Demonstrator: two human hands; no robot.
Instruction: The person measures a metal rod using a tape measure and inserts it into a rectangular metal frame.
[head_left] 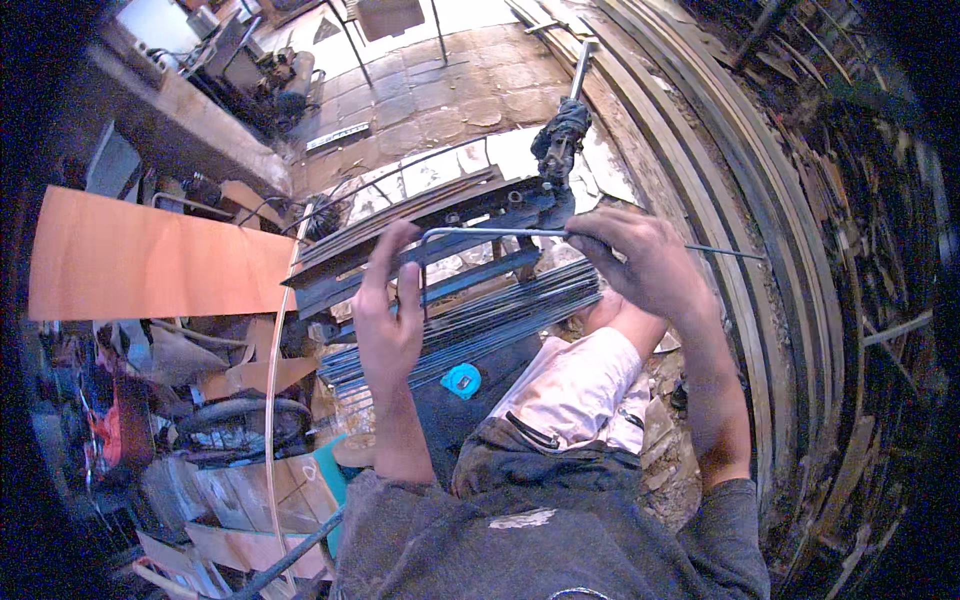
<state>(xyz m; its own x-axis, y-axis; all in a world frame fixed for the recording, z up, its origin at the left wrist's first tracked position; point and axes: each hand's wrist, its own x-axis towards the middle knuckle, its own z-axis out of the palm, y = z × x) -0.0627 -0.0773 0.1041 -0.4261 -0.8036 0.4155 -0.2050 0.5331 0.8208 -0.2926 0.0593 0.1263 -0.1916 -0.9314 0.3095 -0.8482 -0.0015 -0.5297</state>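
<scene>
Both hands hold one thin steel rod (500, 233) across the centre of the frame, directly in front of a dark metal bending jig (440, 225) that lies from centre left toward upper centre. The rod already carries a right-angle bend at its left end: a long leg runs level toward the right of the frame and a short leg drops downward. The left hand (388, 315) is closed around the short leg just below the corner, thumb and fingers clamped on the wire, which keeps the bend from rotating. The right hand (645, 255) pinches the long leg between thumb and fingertips near the jig's end, its grip closed on the rod; the free tail of the rod projects past this hand toward the right of the frame. Holding at two points, one on each side of the corner, keeps the piece flat and square to the jig. A lever handle (570, 105) with a wrapped dark shank rises from the jig toward the upper centre, untouched by either hand. Below the hands, a bundle of straight rods (480, 325) lies diagonally across the person's lap, close under the left hand. A small blue tape measure (461, 380) rests just below that bundle, at lower centre. An orange board (150, 255) occupies the left of the frame.
</scene>
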